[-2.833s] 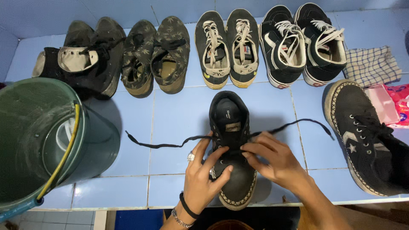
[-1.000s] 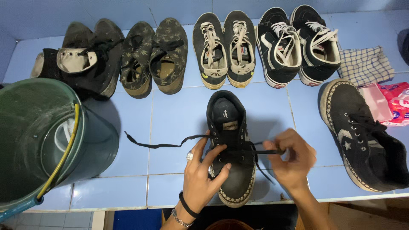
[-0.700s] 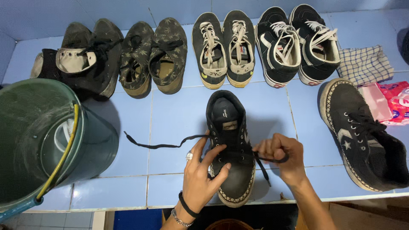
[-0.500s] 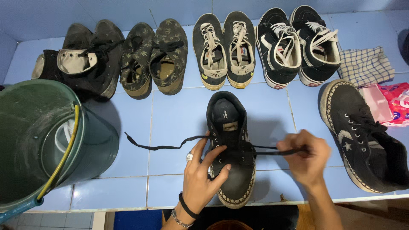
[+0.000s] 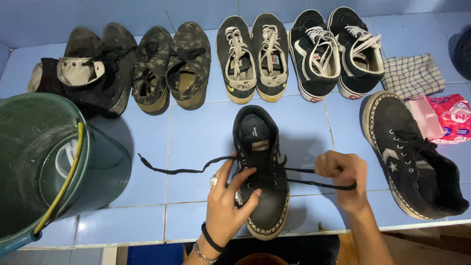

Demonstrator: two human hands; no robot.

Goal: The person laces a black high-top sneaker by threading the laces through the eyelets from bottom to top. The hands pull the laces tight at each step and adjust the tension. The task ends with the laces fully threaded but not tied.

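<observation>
A black sneaker (image 5: 260, 147) lies toe toward me on the blue tiled counter (image 5: 196, 137). My left hand (image 5: 226, 206) rests on its left side, fingers spread over the eyelets, a ring and wristbands on it. My right hand (image 5: 343, 176) is closed on the right end of the black shoelace (image 5: 314, 182), held out to the right of the shoe. The lace's left end (image 5: 171, 169) trails loose across the tiles.
Several pairs of dark shoes (image 5: 252, 56) line the back of the counter. A single black sneaker (image 5: 412, 157) lies at the right, beside a checked cloth (image 5: 412, 73) and a pink packet (image 5: 449, 118). A green bucket (image 5: 49, 162) stands at the left edge.
My right hand has drawn the lace's right end out to the right of the shoe. The left hand has stayed on the shoe.
</observation>
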